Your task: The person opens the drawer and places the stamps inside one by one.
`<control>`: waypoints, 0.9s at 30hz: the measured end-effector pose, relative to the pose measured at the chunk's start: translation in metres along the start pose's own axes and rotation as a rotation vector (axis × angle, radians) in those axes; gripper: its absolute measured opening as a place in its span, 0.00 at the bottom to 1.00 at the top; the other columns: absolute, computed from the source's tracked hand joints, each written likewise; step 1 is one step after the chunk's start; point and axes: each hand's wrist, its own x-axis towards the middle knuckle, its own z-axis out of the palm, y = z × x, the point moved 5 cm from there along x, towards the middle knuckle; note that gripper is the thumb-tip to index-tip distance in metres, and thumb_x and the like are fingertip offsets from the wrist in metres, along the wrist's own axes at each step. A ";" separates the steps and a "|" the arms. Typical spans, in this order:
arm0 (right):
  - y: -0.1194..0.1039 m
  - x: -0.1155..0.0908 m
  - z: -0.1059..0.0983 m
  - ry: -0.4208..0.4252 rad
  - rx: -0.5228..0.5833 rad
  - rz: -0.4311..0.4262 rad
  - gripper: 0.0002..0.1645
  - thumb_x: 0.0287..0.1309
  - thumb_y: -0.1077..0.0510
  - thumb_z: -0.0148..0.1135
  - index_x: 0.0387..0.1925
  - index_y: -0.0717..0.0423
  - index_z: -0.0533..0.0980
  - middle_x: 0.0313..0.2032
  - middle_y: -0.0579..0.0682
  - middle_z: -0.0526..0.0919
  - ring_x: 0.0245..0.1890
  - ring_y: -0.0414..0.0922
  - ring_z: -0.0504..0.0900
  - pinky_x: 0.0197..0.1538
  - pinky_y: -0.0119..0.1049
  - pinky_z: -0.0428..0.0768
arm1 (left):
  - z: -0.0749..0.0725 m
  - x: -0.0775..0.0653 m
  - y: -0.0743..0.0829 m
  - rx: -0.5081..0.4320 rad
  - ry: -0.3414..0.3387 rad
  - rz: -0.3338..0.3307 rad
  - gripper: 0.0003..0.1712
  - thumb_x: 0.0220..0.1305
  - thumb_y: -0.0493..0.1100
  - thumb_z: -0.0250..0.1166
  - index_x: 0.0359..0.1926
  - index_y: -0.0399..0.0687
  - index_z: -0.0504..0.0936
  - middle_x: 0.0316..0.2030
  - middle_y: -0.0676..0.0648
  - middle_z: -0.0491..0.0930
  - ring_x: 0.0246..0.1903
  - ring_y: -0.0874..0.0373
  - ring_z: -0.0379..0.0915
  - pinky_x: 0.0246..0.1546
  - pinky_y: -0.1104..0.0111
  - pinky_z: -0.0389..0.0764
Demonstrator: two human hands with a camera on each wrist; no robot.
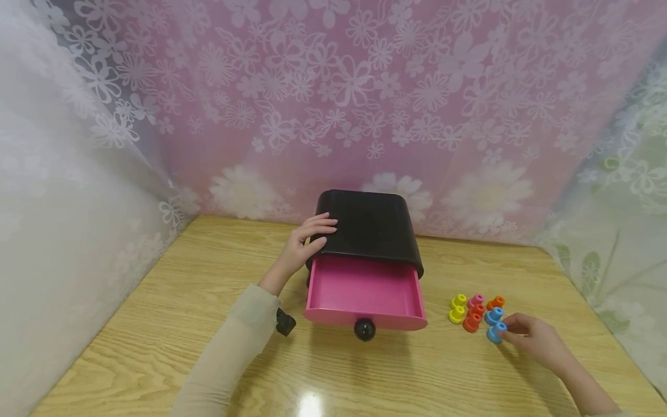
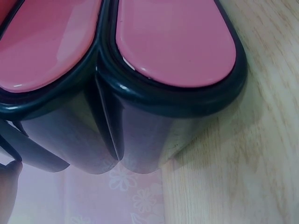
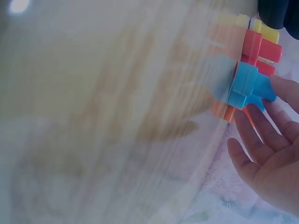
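My left hand (image 1: 307,240) rests on the left side of the black top of a small drawer cabinet (image 1: 372,223), fingers extended. Its top drawer (image 1: 367,289), pink with a black round knob (image 1: 365,329), is pulled out, and its visible floor is bare. More pink drawer fronts (image 2: 177,42) show in the left wrist view, set in black rounded casings. Over on the right, my right hand (image 1: 539,341) pinches the nearest blue peg (image 1: 497,333) between thumb and fingers; the peg stands upright at the table. A second blue peg (image 1: 493,315) is just behind it.
Beside the blue pegs stand two yellow pegs (image 1: 457,314), two red pegs (image 1: 472,322), a pink peg (image 1: 476,300) and an orange peg (image 1: 495,303). A black device (image 1: 285,322) sits at my left wrist. Flowered curtains (image 1: 354,104) enclose the wooden table (image 1: 219,260).
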 end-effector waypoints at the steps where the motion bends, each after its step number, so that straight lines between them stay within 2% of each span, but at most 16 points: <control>1: -0.001 -0.001 -0.001 0.009 0.002 -0.002 0.16 0.52 0.55 0.60 0.35 0.66 0.75 0.34 0.59 0.80 0.38 0.59 0.77 0.34 0.45 0.78 | 0.000 0.000 -0.001 0.000 0.000 0.000 0.14 0.60 0.31 0.52 0.42 0.19 0.72 0.47 0.24 0.67 0.57 0.33 0.50 0.60 0.53 0.50; 6: -0.004 -0.003 -0.004 0.050 0.007 -0.019 0.16 0.52 0.54 0.60 0.35 0.65 0.75 0.35 0.61 0.79 0.38 0.62 0.77 0.36 0.49 0.77 | -0.001 -0.001 -0.002 0.009 0.004 -0.008 0.16 0.61 0.35 0.53 0.42 0.21 0.73 0.47 0.25 0.68 0.58 0.34 0.51 0.60 0.53 0.50; 12: -0.007 -0.005 -0.005 0.074 0.014 -0.028 0.18 0.53 0.52 0.59 0.37 0.65 0.75 0.39 0.64 0.78 0.40 0.64 0.75 0.37 0.52 0.76 | 0.000 0.000 -0.001 0.001 0.001 -0.017 0.13 0.58 0.28 0.51 0.43 0.21 0.73 0.48 0.25 0.68 0.58 0.34 0.50 0.60 0.53 0.49; 16: -0.014 -0.006 -0.008 0.100 0.006 -0.029 0.19 0.54 0.52 0.58 0.38 0.65 0.75 0.38 0.63 0.78 0.39 0.61 0.76 0.36 0.50 0.77 | 0.000 0.000 -0.001 0.002 0.002 -0.018 0.13 0.58 0.29 0.52 0.42 0.20 0.72 0.47 0.25 0.68 0.58 0.34 0.50 0.61 0.54 0.49; 18: -0.019 -0.006 -0.010 0.114 0.015 -0.022 0.20 0.54 0.50 0.58 0.39 0.65 0.75 0.38 0.62 0.78 0.37 0.56 0.78 0.35 0.46 0.78 | 0.000 0.000 -0.001 0.002 0.004 -0.017 0.14 0.58 0.30 0.52 0.42 0.20 0.72 0.47 0.24 0.68 0.58 0.34 0.50 0.61 0.54 0.49; 23: -0.033 -0.007 -0.015 0.137 0.059 -0.019 0.21 0.55 0.49 0.57 0.41 0.63 0.74 0.39 0.59 0.78 0.32 0.31 0.76 0.32 0.37 0.79 | 0.000 0.000 -0.001 0.005 0.007 -0.006 0.14 0.59 0.31 0.52 0.42 0.20 0.72 0.47 0.24 0.68 0.57 0.33 0.51 0.60 0.53 0.49; 27: -0.044 -0.010 -0.018 0.140 0.090 -0.023 0.22 0.55 0.49 0.56 0.42 0.63 0.73 0.41 0.60 0.78 0.31 0.23 0.72 0.32 0.34 0.79 | 0.000 0.000 -0.001 0.005 0.007 0.002 0.14 0.58 0.30 0.52 0.42 0.20 0.72 0.46 0.24 0.68 0.57 0.33 0.51 0.60 0.53 0.49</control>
